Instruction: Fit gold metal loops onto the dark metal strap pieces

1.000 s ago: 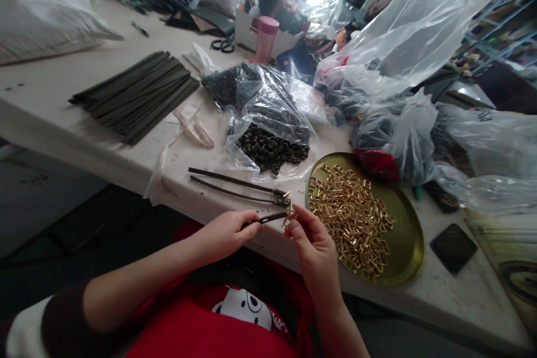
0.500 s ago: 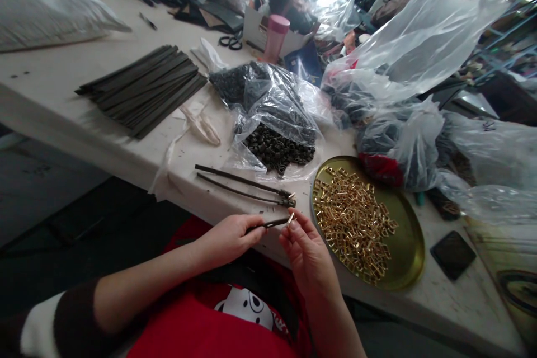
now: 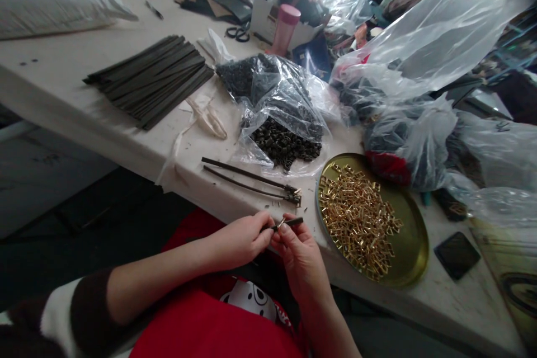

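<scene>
My left hand [image 3: 247,240] is closed on a thin dark strap [image 3: 295,221] just past the table's front edge. My right hand [image 3: 300,257] pinches a small gold buckle [image 3: 281,225] around that strap, and the strap's short end sticks out over the right fingers. Much of the buckle is hidden by the fingertips. Beyond the hands, two dark straps with buckles [image 3: 251,182] lie side by side on the table. To the right, a round gold tray [image 3: 409,246] bears a heap of gold buckles [image 3: 358,218].
A clear plastic bag [image 3: 289,100] spills small dark loops [image 3: 285,142] behind the straps. A stack of dark strips [image 3: 151,78] lies at the left. Scissors [image 3: 238,33] and a pink cup [image 3: 286,28] stand farther back; a dark flat square [image 3: 457,255] lies right of the tray.
The strap's end now pokes out through the buckle to the right, where before the buckle sat at its tip. My hands have drawn closer together. The view has shifted slightly.
</scene>
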The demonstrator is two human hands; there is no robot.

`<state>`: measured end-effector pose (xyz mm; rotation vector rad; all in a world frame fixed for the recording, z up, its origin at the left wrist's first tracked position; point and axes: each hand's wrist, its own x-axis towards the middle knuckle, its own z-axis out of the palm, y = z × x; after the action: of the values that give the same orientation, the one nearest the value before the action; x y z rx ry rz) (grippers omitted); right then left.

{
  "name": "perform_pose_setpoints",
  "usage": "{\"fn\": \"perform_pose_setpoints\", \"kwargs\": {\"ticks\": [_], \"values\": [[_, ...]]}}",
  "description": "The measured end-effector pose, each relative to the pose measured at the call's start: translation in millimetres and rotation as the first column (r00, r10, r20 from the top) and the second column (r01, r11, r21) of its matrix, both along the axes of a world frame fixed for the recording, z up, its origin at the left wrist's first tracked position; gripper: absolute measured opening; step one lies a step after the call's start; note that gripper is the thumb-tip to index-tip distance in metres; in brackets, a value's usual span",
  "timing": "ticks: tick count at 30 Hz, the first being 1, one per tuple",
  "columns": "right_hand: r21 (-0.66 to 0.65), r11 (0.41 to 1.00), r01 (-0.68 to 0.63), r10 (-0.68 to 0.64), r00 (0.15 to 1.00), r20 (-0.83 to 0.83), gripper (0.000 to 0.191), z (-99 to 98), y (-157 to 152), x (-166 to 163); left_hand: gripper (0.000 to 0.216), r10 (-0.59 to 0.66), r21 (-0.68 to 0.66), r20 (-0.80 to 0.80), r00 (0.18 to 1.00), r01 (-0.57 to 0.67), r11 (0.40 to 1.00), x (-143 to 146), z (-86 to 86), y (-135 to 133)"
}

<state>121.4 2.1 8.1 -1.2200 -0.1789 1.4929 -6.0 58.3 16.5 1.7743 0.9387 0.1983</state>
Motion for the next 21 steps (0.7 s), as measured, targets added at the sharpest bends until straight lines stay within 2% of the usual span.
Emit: {"fn": "perform_pose_setpoints", "kwargs": {"ticks": [4, 8, 16, 21], "values": [[-0.026, 1.0, -0.01, 0.01, 1.0, -0.007, 0.03, -4.9, -1.7, -3.5, 0.019, -0.023, -0.011, -0.058, 0.998, 0.022, 1.0, -1.5, -3.4, 0.8], [-0.062, 0.998, -0.013, 0.013, 1.0, 0.005, 0.031, -8.0, -2.7, -7.2, 0.018, -0.03, -0.058, -0.032, 0.999, 0.028, 0.998, -3.0, -5.5, 3.8], [0.025, 0.995, -0.095, 0.086, 0.965, 0.247, 0.023, -19.4, -4.9, 2.6, 0.015, -0.05, -0.22, 0.126, 0.991, 0.077, 0.973, -5.6, 1.9, 10.7], [0.032, 0.992, -0.122, 0.106, 0.945, 0.31, 0.02, -22.5, -6.9, 5.5, 0.016, 0.027, -0.256, 0.131, 0.991, 0.008, 0.967, -1.9, -1.1, 8.9]]}}
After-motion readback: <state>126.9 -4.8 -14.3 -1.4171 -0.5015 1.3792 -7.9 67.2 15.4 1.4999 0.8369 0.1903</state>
